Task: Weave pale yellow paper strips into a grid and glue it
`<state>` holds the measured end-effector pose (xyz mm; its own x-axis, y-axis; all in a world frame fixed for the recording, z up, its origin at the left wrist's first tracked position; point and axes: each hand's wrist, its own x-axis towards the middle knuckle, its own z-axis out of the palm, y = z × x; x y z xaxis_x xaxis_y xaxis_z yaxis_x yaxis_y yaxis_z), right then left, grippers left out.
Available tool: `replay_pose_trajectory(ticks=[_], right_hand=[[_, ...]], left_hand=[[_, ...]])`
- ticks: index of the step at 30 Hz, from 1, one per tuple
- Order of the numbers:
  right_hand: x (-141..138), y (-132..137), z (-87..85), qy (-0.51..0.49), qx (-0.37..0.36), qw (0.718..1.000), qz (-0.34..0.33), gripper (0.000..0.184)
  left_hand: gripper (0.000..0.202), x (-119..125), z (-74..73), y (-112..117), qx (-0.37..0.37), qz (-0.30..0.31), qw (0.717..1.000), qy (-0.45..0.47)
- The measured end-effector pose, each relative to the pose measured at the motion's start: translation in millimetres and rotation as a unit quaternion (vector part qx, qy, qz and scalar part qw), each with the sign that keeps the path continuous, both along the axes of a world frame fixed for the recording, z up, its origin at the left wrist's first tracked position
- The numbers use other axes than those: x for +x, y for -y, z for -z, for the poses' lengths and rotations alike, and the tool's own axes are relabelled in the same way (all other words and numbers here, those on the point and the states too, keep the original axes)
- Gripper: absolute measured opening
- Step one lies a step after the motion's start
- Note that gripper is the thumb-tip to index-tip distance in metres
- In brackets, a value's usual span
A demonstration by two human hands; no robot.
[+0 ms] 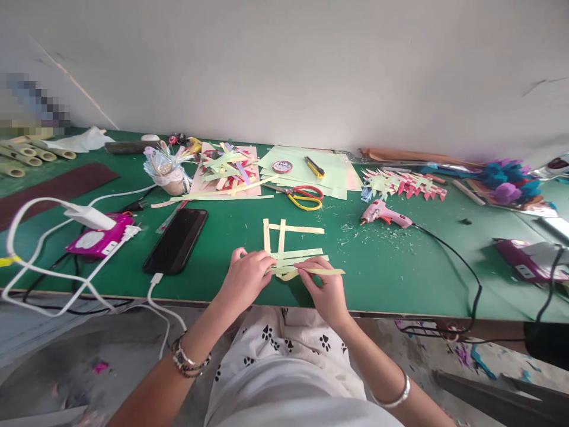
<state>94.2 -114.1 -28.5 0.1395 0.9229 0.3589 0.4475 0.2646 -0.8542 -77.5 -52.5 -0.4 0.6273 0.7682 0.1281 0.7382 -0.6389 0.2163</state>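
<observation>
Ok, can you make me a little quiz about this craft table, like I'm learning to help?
1. True or false: the pink plastic glue gun lies to the right of the metal scissors with red and yellow handles.
2. Which hand pinches the thin, pale yellow paper strip that sticks out farthest right in front of the person? a) left b) right
3. Fill the gap: the black rectangular phone has a thin ____ cable plugged into its near end.

Key: 1 true; 2 b, the right hand; 3 white.
</observation>
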Motion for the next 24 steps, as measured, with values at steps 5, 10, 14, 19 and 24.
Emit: replay_pose_trajectory(ticks=[5,10,14,19,24], right_hand=[[-3.1,-2.8,4.2,-0.032,-0.035,0.999,-0.013,0.018],[-4.7,-2.5,5.3,-0.017,-0.029,0.999,-0.036,0.018],[-5.9,-1.9,7.4,-0.014,-0.012,0.999,-0.048,0.018],[-5.9,-1.7,8.9,-0.011,-0.007,0.998,-0.057,0.017],[-5.2,-1.9,10.2,-0.014,-0.014,0.998,-0.066,0.017]], left_hand=[[0.024,9.5,-15.0,-26.9,0.015,0.128,0.991,-0.023],[0.028,48.2,-19.1,-59.0,0.014,0.287,0.958,-0.007],[0.035,74.5,-11.8,-71.8,0.004,0.362,0.931,-0.053],[0.045,86.4,-5.5,-79.8,-0.044,0.375,0.922,-0.087],[0.038,91.6,-5.4,-90.0,-0.066,0.406,0.905,-0.109]])
